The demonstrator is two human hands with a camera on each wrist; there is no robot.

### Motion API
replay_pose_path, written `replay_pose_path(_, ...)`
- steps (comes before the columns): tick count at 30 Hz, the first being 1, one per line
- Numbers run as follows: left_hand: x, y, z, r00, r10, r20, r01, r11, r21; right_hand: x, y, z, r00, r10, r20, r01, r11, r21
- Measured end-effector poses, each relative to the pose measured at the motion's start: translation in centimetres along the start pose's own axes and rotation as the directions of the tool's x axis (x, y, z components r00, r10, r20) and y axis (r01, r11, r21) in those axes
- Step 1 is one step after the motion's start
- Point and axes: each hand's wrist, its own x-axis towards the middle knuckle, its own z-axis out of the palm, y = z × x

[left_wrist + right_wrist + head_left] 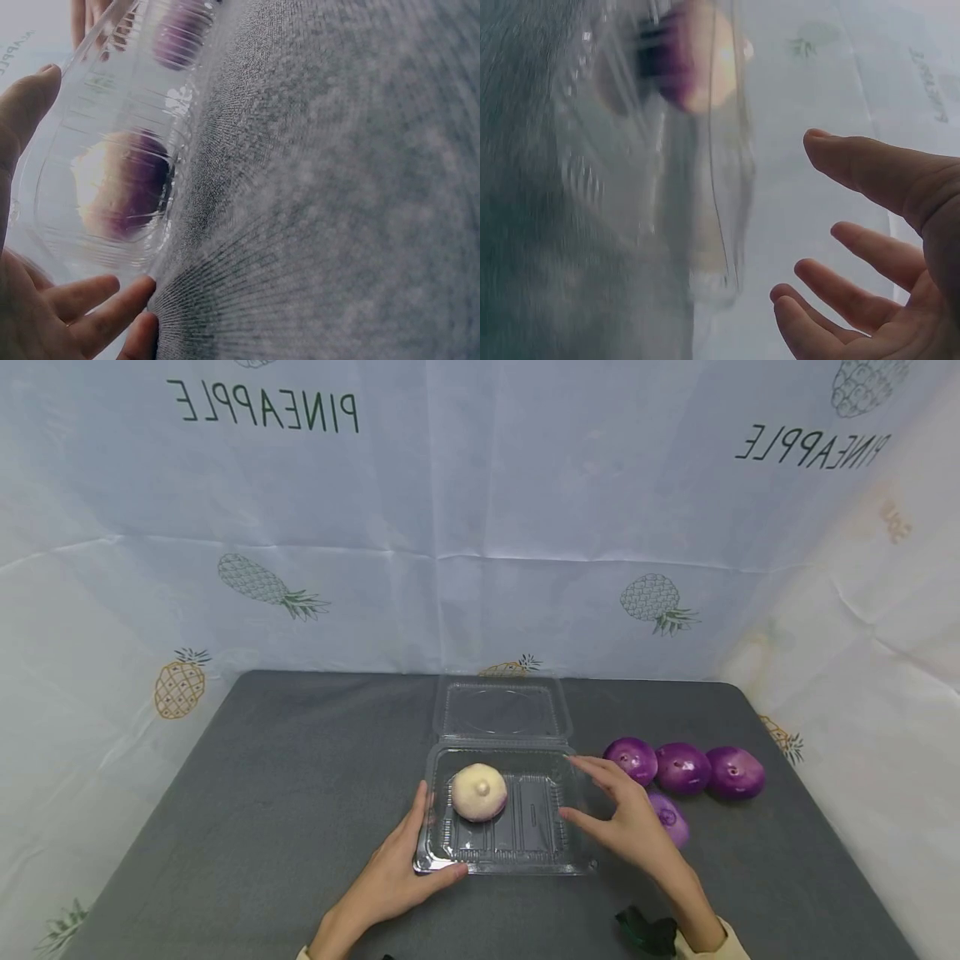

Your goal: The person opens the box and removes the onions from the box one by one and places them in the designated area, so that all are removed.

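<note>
A clear plastic clamshell box (517, 867) lies with its lid (498, 710) folded back. Inside, on the left, sits a round turnip (478, 793), its cream side with a small nub facing up and its purple side lower. My left hand (390, 872) rests against the box's front-left corner, fingers along the left side and thumb by the front rim. Over the right rim hovers my right hand (630, 818), fingers and thumb spread apart and holding nothing. The right wrist view shows a gap between its thumb (855, 161) and the box.
Several glossy purple turnips (682, 768) lie right of the box, one partly behind my right hand. A dark green object (647, 933) lies by the right wrist; its kind is unclear. The grey table (315, 777) ends at a pineapple-printed cloth (450, 527).
</note>
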Motion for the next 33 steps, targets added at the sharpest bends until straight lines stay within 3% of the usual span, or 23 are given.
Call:
replay_pose_path(15, 0.1, -0.1, 0.1, 1.0, 0.005, 0.008, -0.005, 1.0, -0.012, 2.5, -1.2, 5.1, 0.989, 0.04, 0.14, -0.058, 0.99, 0.129)
replay_pose_path(21, 0.0, -0.1, 0.0, 1.0, -0.002, 0.019, 0.002, 1.0, -0.015, 3.1, -1.6, 6.7, 0.977, 0.071, 0.203, -0.109, 0.977, 0.185)
replay_pose_path(33, 0.0, -0.1, 0.0, 1.0, 0.009, 0.014, -0.008, 1.0, -0.014, 3.4, -1.9, 8.6, 0.977, 0.09, 0.195, -0.123, 0.979, 0.162)
